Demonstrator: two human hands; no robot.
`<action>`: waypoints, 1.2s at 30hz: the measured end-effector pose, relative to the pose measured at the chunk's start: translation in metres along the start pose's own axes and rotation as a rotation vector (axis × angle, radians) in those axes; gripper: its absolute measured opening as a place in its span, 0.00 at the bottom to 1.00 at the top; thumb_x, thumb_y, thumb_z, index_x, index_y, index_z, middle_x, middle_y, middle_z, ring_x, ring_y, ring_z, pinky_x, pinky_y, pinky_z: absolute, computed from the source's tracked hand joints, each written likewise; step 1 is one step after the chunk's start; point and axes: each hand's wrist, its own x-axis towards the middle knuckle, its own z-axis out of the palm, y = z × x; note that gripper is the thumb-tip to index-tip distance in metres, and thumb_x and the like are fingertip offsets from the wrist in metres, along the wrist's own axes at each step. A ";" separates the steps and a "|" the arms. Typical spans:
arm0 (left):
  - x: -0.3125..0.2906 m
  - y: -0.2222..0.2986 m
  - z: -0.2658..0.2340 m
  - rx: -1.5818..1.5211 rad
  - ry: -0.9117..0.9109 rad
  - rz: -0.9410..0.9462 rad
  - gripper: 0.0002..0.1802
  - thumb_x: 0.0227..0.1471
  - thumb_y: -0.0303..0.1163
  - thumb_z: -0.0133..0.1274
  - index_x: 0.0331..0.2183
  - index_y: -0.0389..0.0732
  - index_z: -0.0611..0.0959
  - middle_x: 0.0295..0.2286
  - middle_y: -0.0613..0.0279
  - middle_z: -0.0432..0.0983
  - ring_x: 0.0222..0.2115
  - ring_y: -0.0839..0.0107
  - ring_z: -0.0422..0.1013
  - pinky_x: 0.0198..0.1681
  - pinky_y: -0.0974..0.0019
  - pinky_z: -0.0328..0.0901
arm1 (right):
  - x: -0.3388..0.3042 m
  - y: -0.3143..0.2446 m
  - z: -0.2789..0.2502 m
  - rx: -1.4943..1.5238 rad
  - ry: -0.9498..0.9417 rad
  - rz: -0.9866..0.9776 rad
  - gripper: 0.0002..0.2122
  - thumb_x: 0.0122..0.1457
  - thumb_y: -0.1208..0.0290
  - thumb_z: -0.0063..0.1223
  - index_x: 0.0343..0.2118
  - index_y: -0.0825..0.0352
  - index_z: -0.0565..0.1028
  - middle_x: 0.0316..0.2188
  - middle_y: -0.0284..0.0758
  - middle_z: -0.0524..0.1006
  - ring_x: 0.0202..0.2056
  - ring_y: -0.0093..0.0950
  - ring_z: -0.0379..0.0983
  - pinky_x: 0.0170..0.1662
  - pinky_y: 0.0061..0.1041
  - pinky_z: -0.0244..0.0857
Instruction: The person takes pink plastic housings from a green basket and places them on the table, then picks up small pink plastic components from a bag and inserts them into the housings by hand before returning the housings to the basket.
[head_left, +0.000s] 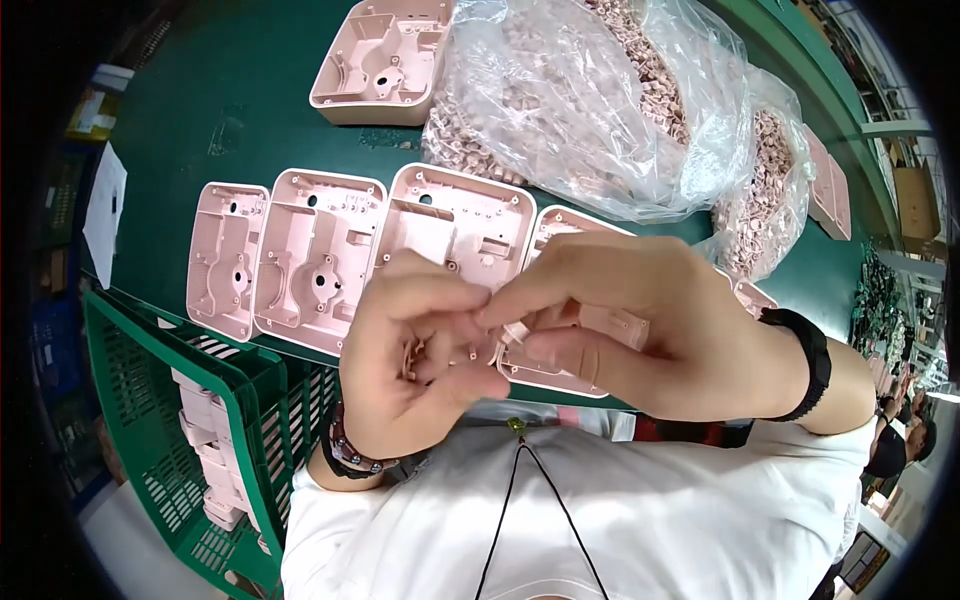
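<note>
My left hand [415, 360] is curled, with several small pink plastic parts [412, 362] cupped in its palm. Facing it, my right hand [660, 330] pinches one small pink plastic part [515, 333] between thumb and forefinger, and the fingertips of both hands nearly meet. Its exact shape is blurred. Beneath them stands a row of pink plastic housings, open side up: a narrow housing [222, 290], a second housing [335, 215] and a wider housing [485, 205]. My right hand partly covers another housing [570, 222] and those beyond it.
Large see-through bags [590, 110] of small pink parts lie behind the row on the green tabletop [220, 120]. One pink housing [375, 110] sits farther back, and others [828, 190] stand at far right. A green crate [235, 430] holding pink parts stands at lower left.
</note>
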 end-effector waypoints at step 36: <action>0.009 0.013 -0.040 1.112 -0.061 -0.186 0.15 0.34 0.35 0.61 0.29 0.41 0.79 0.27 0.65 0.66 0.19 0.70 0.68 0.17 0.69 0.62 | 0.106 0.068 0.005 -1.044 -0.286 -0.400 0.02 0.39 0.70 0.51 0.17 0.60 0.74 0.32 0.25 0.67 0.38 0.23 0.61 0.42 0.21 0.55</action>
